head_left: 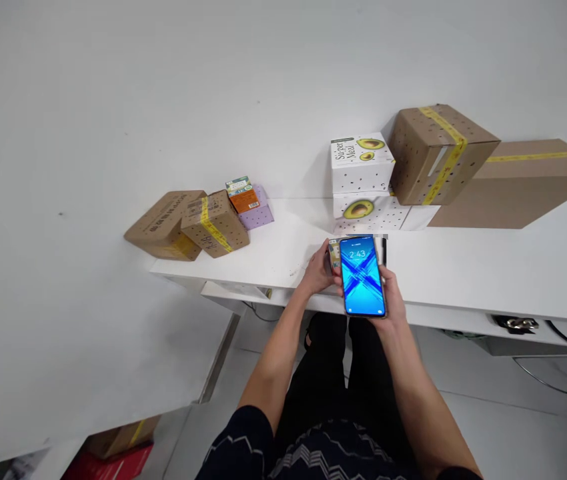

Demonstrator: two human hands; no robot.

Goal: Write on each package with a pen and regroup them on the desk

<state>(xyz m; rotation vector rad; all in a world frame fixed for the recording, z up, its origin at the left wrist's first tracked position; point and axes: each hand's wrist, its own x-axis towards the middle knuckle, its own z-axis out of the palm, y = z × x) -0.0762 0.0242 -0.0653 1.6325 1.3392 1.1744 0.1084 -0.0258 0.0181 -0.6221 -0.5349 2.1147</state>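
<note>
My right hand (pixel 393 299) is closed around a smartphone (pixel 362 280), its lit blue screen facing up and reading 2:43. Just left of the phone, my left hand (pixel 317 272) grips a small patterned box (pixel 334 251). Most of that box is hidden behind the phone and my fingers, so its full shape cannot be seen. A dark pen-like object (pixel 384 252) lies beside the phone's upper right.
Two white avocado-print boxes (pixel 358 175) are stacked against the wall. Right of them are a taped brown carton (pixel 443 157) and a long carton (pixel 518 193). Brown boxes (pixel 216 223), an orange box (pixel 244 199) and a lilac box (pixel 259 213) stand left on the white desk (pixel 473 273).
</note>
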